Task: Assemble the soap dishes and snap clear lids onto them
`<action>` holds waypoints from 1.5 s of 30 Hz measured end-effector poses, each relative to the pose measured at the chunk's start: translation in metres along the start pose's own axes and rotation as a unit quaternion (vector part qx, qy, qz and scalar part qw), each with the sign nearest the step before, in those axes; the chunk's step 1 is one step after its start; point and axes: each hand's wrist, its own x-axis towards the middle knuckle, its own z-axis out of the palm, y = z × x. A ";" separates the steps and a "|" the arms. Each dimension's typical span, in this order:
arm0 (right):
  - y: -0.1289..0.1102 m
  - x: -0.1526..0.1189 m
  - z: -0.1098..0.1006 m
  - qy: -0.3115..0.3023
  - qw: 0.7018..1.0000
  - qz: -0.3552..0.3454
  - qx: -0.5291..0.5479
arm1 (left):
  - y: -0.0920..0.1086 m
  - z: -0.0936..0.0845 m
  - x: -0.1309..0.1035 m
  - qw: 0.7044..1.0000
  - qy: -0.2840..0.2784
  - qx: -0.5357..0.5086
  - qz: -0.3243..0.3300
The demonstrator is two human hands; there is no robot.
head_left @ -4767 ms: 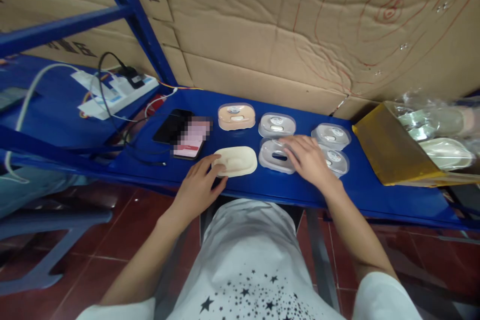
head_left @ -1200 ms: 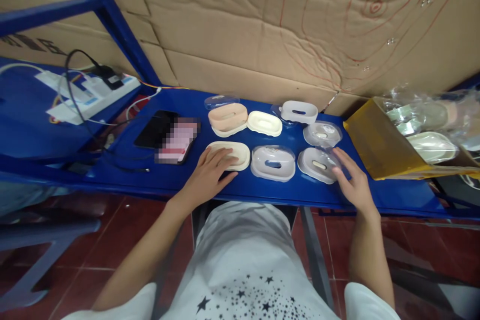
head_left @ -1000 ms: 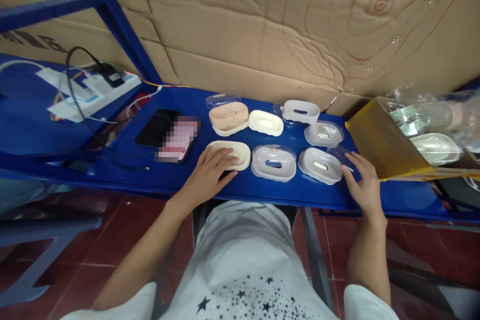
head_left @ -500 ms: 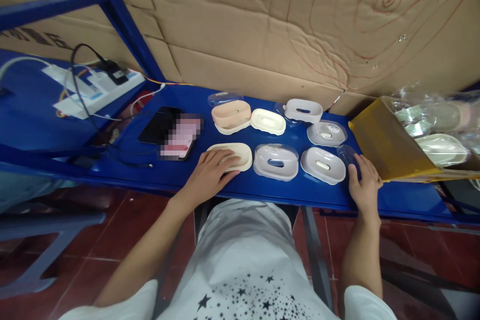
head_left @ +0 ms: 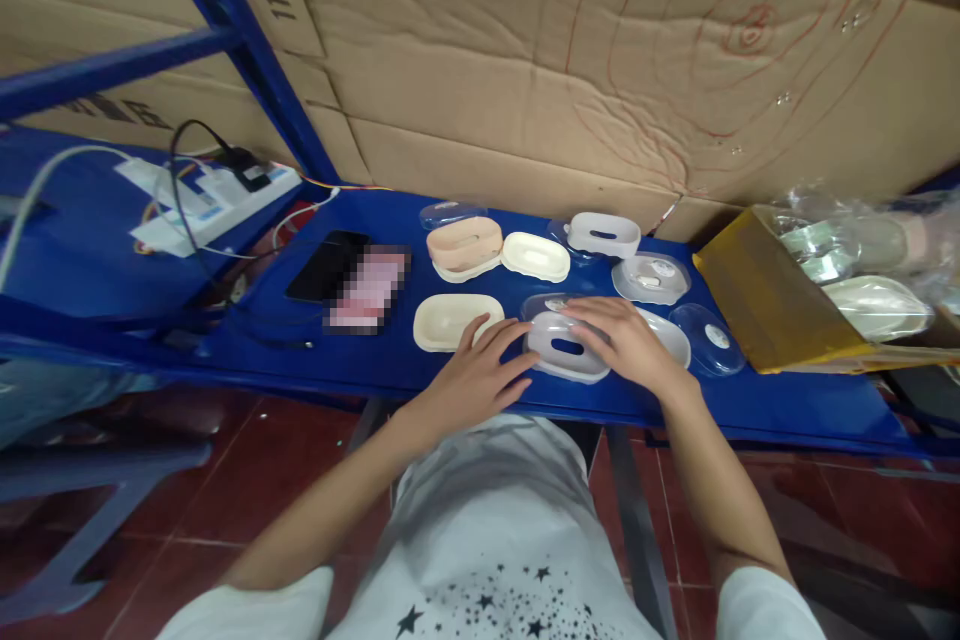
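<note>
A pale grey soap box [head_left: 568, 368] lies at the front middle of the blue table, its clear plastic lid [head_left: 538, 303] shifted toward the back of it. My right hand [head_left: 626, 340] reaches over from the right, fingers closed on the lid's edge. With fingers spread, my left hand [head_left: 480, 375] touches the box's left side. Left of it sits a cream oval dish [head_left: 442, 322]. Partly behind my right hand is another pale grey dish [head_left: 675, 338], and a loose clear lid [head_left: 705, 340] with a round sticker lies beyond it.
Behind stand a peach box [head_left: 465, 242], a cream insert [head_left: 535, 257], a grey ring-shaped part [head_left: 604, 234] and a lidded grey box [head_left: 651, 278]. A phone [head_left: 367, 290] lies left, near a power strip [head_left: 217, 215]. At right is a carton [head_left: 739, 290] of wrapped boxes.
My right hand has moved left from the loose lid to the middle soap box. My left hand has left the cream dish and moved right to the same box, whose lid is now shifted back.
</note>
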 end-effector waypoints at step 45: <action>0.069 0.087 0.007 -0.147 0.989 -0.001 -0.011 | -0.137 -0.023 0.085 0.964 -0.088 0.113 -0.226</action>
